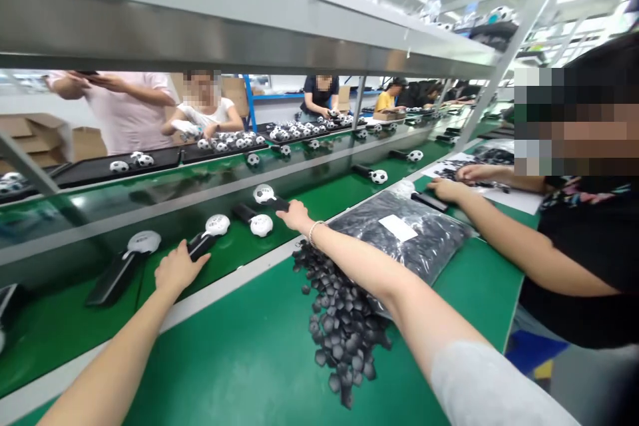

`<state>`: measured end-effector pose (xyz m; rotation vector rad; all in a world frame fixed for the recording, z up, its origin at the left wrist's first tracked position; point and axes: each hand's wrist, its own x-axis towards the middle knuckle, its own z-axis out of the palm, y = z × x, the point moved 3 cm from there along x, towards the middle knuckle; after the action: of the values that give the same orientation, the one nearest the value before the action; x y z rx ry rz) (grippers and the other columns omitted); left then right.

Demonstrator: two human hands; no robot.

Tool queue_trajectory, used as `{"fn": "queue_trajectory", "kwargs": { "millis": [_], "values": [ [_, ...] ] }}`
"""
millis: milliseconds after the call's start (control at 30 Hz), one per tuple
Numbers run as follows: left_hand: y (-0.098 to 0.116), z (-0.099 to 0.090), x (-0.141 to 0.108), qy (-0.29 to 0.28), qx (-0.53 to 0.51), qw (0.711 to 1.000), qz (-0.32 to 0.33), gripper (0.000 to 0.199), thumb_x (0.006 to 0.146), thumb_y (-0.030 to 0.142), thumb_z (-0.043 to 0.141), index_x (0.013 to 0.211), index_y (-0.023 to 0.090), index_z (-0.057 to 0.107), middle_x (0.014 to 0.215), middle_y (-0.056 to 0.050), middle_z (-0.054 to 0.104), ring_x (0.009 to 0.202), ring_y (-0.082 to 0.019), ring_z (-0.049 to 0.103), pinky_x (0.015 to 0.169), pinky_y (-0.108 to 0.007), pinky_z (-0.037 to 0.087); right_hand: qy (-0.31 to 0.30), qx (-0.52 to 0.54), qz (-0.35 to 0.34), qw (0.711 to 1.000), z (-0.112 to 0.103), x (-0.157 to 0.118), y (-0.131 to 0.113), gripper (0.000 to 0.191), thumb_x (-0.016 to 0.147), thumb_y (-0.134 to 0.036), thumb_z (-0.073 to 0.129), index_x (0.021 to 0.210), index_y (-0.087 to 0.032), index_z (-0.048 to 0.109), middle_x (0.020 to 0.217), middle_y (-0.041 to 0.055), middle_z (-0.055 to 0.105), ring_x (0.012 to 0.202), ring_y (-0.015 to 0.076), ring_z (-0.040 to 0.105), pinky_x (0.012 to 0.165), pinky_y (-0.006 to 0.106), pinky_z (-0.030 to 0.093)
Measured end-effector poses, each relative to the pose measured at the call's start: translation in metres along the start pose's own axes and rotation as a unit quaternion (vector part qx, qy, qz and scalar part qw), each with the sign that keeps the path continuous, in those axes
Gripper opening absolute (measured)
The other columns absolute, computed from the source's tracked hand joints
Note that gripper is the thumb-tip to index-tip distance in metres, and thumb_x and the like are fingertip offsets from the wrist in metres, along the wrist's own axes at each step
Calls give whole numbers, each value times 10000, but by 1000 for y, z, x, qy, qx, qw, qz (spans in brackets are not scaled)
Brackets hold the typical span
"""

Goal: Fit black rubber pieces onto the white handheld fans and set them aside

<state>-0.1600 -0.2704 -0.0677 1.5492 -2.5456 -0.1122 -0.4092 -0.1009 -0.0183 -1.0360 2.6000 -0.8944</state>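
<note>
My left hand (pixel 178 267) is closed around the black handle of a toy with a white ball head (pixel 217 225), over the green belt. Farther right, my right hand (pixel 295 216) grips the black handle end of a second ball-headed toy (pixel 263 194), whose head carries dark marks. Between the two hands lies another such toy (pixel 261 225), touched by neither. Left of my left hand rests one more toy (pixel 144 242) with a long black handle. Beneath my right forearm is a heap of small black pentagon pieces (pixel 344 326).
A clear plastic bag (pixel 424 233) of dark pieces with a white label lies right of the heap. A co-worker's arm (pixel 479 219) reaches in from the right. A metal shelf beam (pixel 249 20) crosses overhead. Across the belt (pixel 319 190), people stand by black trays of football-patterned balls.
</note>
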Motion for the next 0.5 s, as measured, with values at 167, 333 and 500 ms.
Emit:
{"fn": "queue_trajectory", "kwargs": {
  "millis": [167,333,500],
  "values": [
    [8,-11,-12,-24,0,997,75,515,765,512,378,1040,102,526,975,-157,595,892,-330,558,681,-382,448,-36,-95,5,995,3,3,-1,491,697,-325,644,1086,-56,511,1139,233,494,1088,329,460,859,441,379],
    [-1,-40,-88,-47,-72,991,106,565,754,550,405,1139,142,474,1082,-122,567,951,-284,551,739,-339,442,-103,-127,-156,974,-21,-56,-4,387,736,-341,608,1087,-195,533,1149,98,513,1087,234,465,899,327,364],
    [-15,-55,-187,-66,-86,984,144,510,772,506,434,1169,186,451,1106,-86,554,1017,-266,508,830,-358,414,-181,-262,-335,887,-31,-139,36,258,726,-328,615,954,-209,621,900,72,599,817,218,579,666,282,431]
  ]
}}
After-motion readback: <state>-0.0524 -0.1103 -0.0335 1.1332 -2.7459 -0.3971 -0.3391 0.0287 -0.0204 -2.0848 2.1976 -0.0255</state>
